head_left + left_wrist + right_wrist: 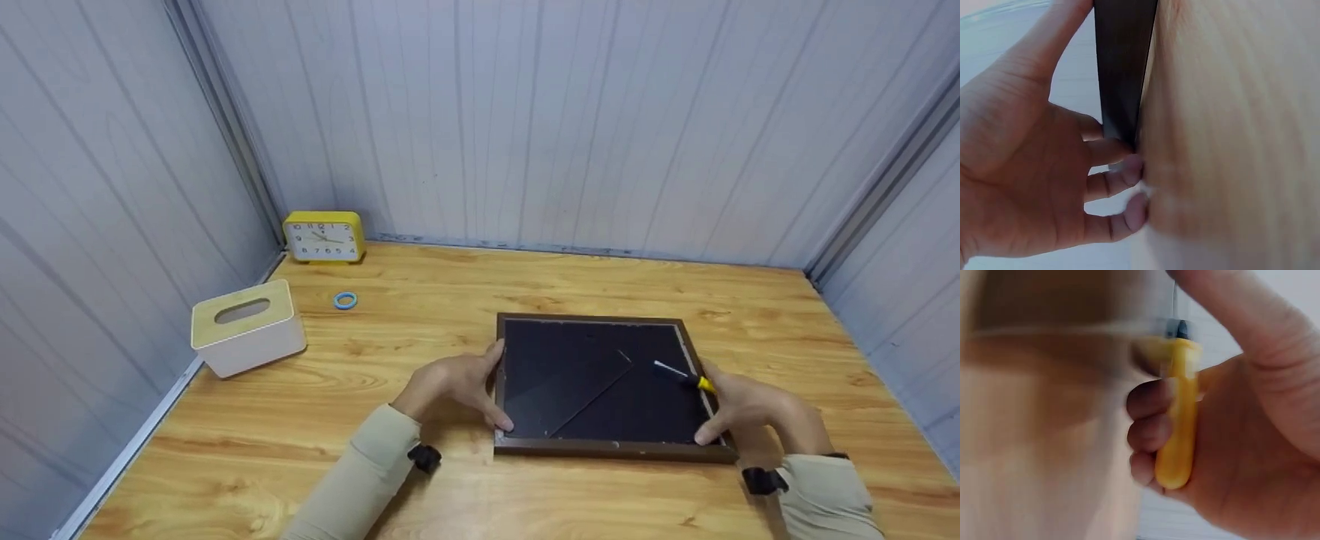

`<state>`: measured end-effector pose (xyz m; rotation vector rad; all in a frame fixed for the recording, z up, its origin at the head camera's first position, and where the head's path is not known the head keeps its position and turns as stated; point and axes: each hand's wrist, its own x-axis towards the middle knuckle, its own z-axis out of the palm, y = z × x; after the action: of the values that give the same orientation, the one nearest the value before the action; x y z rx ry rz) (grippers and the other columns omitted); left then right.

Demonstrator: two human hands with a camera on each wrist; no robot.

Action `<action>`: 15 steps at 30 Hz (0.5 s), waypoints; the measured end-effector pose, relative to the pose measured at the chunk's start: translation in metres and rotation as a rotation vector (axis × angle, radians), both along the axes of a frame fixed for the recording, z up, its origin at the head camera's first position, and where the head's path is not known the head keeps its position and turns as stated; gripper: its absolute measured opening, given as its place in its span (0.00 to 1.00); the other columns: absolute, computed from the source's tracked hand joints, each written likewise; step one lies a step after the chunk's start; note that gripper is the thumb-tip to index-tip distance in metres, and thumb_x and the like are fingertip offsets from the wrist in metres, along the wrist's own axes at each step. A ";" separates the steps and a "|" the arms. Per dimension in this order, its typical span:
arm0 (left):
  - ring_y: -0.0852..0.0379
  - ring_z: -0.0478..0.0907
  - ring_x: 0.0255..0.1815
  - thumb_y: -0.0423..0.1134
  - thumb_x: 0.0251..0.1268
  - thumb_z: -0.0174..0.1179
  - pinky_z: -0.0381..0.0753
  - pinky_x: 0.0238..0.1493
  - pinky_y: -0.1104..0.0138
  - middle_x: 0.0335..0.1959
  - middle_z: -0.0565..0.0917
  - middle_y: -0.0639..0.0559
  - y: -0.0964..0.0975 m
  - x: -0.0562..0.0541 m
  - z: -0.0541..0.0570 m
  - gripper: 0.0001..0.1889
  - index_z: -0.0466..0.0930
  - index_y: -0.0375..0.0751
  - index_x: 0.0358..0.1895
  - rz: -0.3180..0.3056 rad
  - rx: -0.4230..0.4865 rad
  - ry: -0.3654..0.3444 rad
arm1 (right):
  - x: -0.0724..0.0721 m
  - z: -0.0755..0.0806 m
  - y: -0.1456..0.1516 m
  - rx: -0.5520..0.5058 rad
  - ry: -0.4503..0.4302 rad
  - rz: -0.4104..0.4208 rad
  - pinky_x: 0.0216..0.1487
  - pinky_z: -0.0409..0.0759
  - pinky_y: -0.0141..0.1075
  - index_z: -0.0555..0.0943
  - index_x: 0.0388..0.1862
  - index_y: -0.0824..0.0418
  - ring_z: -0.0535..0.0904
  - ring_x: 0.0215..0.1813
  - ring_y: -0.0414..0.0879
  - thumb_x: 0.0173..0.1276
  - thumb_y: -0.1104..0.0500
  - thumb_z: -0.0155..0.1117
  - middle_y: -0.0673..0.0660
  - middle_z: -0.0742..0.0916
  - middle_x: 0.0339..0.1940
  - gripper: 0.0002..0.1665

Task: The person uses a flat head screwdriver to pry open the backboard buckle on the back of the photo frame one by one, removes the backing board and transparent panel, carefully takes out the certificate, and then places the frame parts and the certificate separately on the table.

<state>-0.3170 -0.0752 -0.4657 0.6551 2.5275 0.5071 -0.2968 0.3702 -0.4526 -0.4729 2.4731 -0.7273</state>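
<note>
A dark picture frame (pixel 570 375) lies on the wooden table with its black back facing up, a diagonal line crossing that back. At its left side my left hand (pixel 465 379) holds the edge, thumb over the top rim near the front corner, fingers bent against the side (pixel 1120 73) in the left wrist view. My right hand (pixel 750 405) is at the right side, its thumb on the rim. Its curled fingers also hold a screwdriver with a yellow handle (pixel 1178 433); the shaft (pixel 671 368) points left over the frame's back.
At the back left stands a yellow alarm clock (pixel 324 238). In front of it lies a small blue ring (pixel 345 301), with a white tissue box (pixel 255 349) with a wooden lid further left. Pale panel walls (pixel 495 120) close off the table's back and sides.
</note>
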 end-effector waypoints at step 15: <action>0.59 0.73 0.18 0.62 0.59 0.68 0.76 0.22 0.67 0.19 0.78 0.55 0.016 0.034 0.042 0.24 0.79 0.43 0.25 0.001 -0.203 0.253 | -0.004 0.001 -0.016 0.079 0.174 -0.096 0.65 0.63 0.66 0.45 0.76 0.81 0.60 0.70 0.77 0.65 0.34 0.67 0.85 0.61 0.70 0.67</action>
<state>-0.2833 -0.0595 -0.4233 0.6768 2.7677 0.1717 -0.3012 0.3547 -0.4514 -0.4059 2.6915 -0.6477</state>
